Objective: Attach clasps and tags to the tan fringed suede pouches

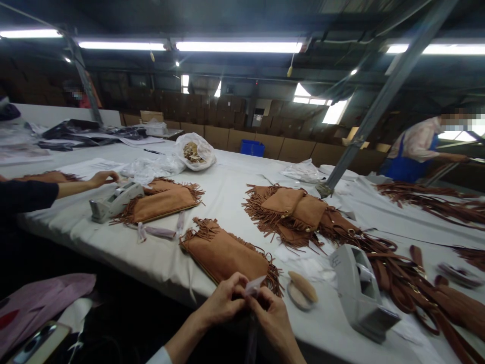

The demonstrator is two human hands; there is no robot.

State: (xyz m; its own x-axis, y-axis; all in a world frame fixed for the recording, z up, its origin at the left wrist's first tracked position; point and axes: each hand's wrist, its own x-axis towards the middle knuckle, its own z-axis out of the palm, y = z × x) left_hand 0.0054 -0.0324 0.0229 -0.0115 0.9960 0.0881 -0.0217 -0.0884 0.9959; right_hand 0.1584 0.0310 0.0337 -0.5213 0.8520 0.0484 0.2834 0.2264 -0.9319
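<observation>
At the table's front edge my left hand (228,299) and my right hand (272,314) are close together, fingertips pinched on a thin whitish translucent strip (255,286). Part of the strip hangs below the fingers; whether it is plastic or paper I cannot tell. Just beyond my hands lies a tan fringed bag (229,253), its near right end partly covered by them. Right of my hand a tan oval piece (303,286) rests on a pale round one. A grey tape dispenser (359,290) stands farther right.
A stack of fringed bags (293,207) with brown straps (413,283) spreads over the right side. At left, a co-worker's hand (99,181) is near another tape dispenser (117,201) and fringed bag (162,203). A slanted metal post (386,106) rises behind. A phone (41,344) lies lower left.
</observation>
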